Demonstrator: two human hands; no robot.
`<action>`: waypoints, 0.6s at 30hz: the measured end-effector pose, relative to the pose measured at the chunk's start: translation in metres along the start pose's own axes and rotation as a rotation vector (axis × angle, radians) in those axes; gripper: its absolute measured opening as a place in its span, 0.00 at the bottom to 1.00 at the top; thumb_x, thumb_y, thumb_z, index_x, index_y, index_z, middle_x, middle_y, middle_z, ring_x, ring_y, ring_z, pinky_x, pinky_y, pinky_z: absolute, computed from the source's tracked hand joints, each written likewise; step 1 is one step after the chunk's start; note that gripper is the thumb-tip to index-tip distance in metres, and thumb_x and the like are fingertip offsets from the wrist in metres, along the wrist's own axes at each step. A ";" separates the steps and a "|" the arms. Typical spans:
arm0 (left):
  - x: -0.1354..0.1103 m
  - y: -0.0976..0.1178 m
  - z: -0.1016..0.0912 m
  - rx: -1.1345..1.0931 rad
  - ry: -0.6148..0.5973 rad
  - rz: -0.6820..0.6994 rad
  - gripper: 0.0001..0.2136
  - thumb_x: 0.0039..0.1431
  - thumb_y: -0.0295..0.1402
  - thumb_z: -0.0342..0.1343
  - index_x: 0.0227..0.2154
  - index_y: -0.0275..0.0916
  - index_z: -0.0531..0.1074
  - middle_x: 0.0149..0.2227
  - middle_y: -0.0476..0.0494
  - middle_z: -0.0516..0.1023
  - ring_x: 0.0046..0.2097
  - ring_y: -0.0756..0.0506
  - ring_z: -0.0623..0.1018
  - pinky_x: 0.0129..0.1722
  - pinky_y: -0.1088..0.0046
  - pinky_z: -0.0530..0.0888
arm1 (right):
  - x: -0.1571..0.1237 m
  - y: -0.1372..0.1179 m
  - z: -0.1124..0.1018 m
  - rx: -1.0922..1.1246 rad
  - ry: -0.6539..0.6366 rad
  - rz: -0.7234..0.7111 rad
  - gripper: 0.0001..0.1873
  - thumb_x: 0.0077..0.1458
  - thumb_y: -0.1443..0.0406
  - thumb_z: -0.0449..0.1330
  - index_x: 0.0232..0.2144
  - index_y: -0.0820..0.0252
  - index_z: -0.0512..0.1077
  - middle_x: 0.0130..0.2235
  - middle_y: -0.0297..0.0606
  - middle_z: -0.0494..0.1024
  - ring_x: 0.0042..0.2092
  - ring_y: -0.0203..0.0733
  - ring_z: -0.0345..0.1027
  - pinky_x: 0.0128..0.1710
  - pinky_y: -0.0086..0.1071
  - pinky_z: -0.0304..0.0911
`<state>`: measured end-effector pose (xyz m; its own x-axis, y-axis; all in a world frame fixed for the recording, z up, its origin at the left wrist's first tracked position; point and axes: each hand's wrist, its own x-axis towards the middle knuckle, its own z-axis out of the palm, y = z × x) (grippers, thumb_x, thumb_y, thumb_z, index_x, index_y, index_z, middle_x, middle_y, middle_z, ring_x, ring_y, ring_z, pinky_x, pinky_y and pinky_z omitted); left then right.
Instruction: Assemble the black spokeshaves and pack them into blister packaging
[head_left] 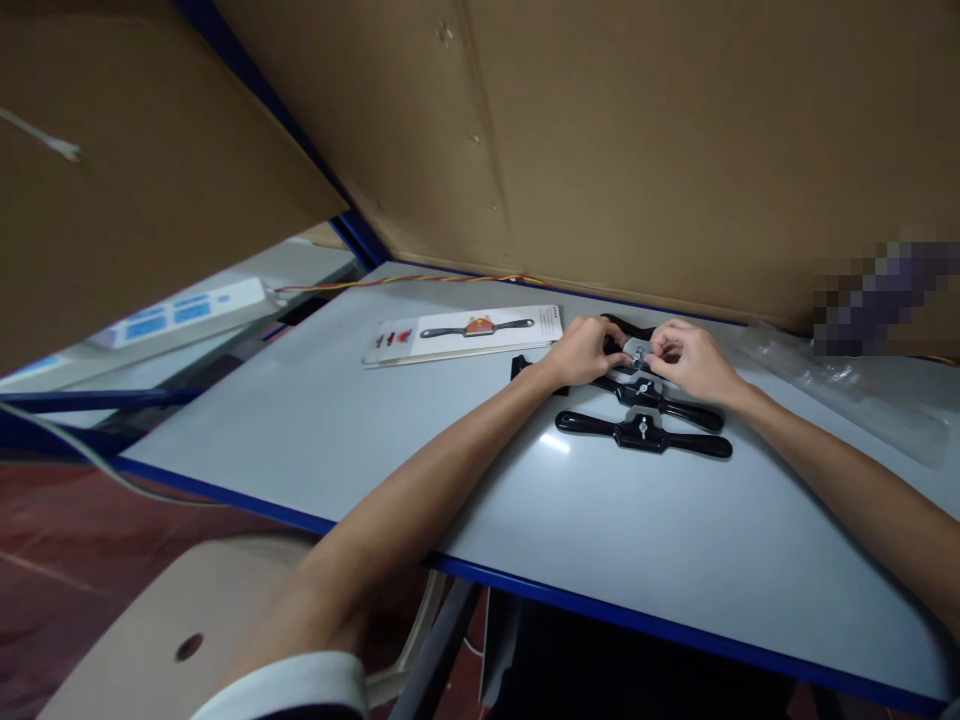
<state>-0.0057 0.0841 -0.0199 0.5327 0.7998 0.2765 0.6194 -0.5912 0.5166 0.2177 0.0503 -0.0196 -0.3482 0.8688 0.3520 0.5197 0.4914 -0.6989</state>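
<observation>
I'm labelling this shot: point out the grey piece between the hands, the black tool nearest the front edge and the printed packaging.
Grey piece [637, 347]: head view, on its flat face.
Black tool [652, 438]: head view, on its central body.
Printed packaging [463, 340]: head view, on its upper face.

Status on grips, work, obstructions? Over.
Left grip, right grip: both at metal plate on rear black tool. Two similar tools lie just nearer. Clear plastic off right.

Cool, moderate light fell on the grey table [315, 430], leaving a small white glare [556, 443] on its top. Deep shadow lay beneath the table; behind it, the brown panel [637, 130] looked dim. Coarse pixel blocks [885, 300] masked a patch by its far right end.
</observation>
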 end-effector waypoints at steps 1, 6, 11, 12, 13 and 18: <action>0.000 0.000 0.001 -0.014 0.004 0.001 0.09 0.56 0.36 0.68 0.37 0.36 0.84 0.36 0.43 0.84 0.35 0.45 0.77 0.39 0.69 0.71 | 0.000 0.000 -0.001 -0.004 -0.022 -0.008 0.11 0.51 0.60 0.63 0.23 0.55 0.66 0.36 0.37 0.71 0.33 0.40 0.68 0.38 0.40 0.71; -0.002 -0.003 -0.002 -0.048 -0.023 -0.014 0.09 0.58 0.34 0.64 0.39 0.36 0.84 0.35 0.44 0.84 0.33 0.46 0.76 0.37 0.69 0.70 | -0.002 -0.003 -0.005 0.093 -0.101 0.051 0.18 0.54 0.60 0.65 0.48 0.52 0.74 0.46 0.37 0.73 0.35 0.38 0.71 0.41 0.39 0.72; -0.004 0.000 -0.005 -0.040 -0.024 -0.021 0.09 0.58 0.32 0.62 0.39 0.36 0.84 0.37 0.43 0.84 0.34 0.46 0.76 0.38 0.68 0.72 | -0.002 -0.003 -0.004 0.114 -0.047 0.057 0.13 0.54 0.55 0.67 0.35 0.55 0.71 0.40 0.36 0.71 0.34 0.38 0.70 0.41 0.40 0.73; -0.005 0.001 -0.005 -0.039 -0.024 -0.023 0.09 0.58 0.31 0.62 0.39 0.36 0.84 0.38 0.43 0.85 0.34 0.46 0.76 0.39 0.68 0.72 | -0.002 -0.001 -0.004 0.106 -0.054 0.041 0.13 0.53 0.55 0.67 0.30 0.56 0.70 0.40 0.37 0.71 0.34 0.38 0.69 0.41 0.40 0.73; -0.005 0.002 -0.005 -0.039 -0.026 -0.024 0.09 0.59 0.31 0.62 0.39 0.36 0.84 0.39 0.42 0.85 0.35 0.46 0.77 0.40 0.68 0.72 | -0.001 0.000 -0.004 0.102 -0.064 0.024 0.14 0.52 0.56 0.67 0.26 0.56 0.69 0.40 0.38 0.71 0.35 0.39 0.69 0.42 0.41 0.74; -0.005 0.003 -0.005 -0.039 -0.038 -0.029 0.09 0.60 0.29 0.62 0.41 0.35 0.84 0.41 0.41 0.85 0.36 0.45 0.78 0.42 0.67 0.73 | 0.000 0.002 -0.006 0.115 -0.109 0.002 0.12 0.50 0.57 0.68 0.24 0.57 0.71 0.44 0.42 0.75 0.36 0.40 0.70 0.44 0.45 0.75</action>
<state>-0.0090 0.0786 -0.0157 0.5369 0.8117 0.2299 0.6127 -0.5625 0.5551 0.2238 0.0515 -0.0170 -0.4330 0.8549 0.2859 0.4293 0.4744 -0.7685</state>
